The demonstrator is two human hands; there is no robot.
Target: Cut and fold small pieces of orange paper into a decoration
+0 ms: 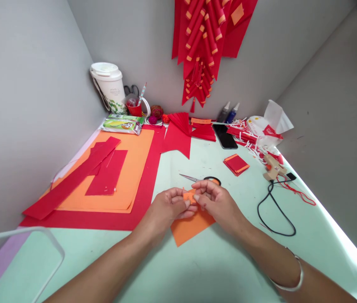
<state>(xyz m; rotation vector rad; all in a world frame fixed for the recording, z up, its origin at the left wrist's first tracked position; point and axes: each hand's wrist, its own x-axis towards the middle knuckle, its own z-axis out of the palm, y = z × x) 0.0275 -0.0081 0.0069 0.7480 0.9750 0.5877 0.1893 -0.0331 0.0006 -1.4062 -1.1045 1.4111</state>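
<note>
A small orange paper piece (pixel 189 197) with faint marks on it is pinched between my two hands above the table. My left hand (pixel 172 205) grips its left side, thumb in front and fingers behind. At its right edge, my right hand (pixel 214 200) has thumb and fingertips closed on the same piece. Below both hands lies a larger orange paper sheet (pixel 186 231), partly covered by them. Just beyond the fingers rests a pair of scissors (pixel 189 177), blades pointing left, one black handle showing.
Red and orange sheets (pixel 102 204) cover the left side, with red strips (pixel 80 176) on top. A stack of red squares (pixel 236 164), a black phone (pixel 225 136) and a glue gun (pixel 273 167) with black cord lie right. A white cup (pixel 110 90) stands back left.
</note>
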